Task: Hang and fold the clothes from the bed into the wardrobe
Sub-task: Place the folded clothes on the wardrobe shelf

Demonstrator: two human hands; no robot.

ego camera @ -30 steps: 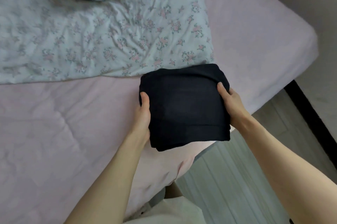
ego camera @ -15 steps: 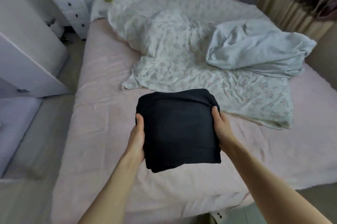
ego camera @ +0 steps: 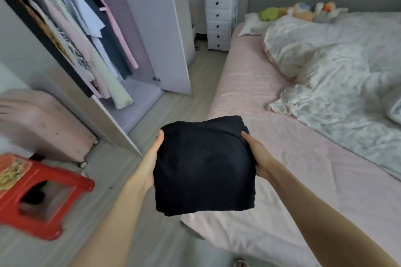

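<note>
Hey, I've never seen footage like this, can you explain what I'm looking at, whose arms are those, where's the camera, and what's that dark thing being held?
There is no machine here. The camera sits on a person's head and looks forward and down, so the two bare arms reaching in from the bottom are the wearer's own. The left hand and right hand grip opposite sides of a folded black garment, held up in the air over the edge of the bed. On the bed lie a rumpled floral duvet and some soft toys near the headboard. To the left stands the open wardrobe with hanging clothes, plus a red stool on the floor.
</note>
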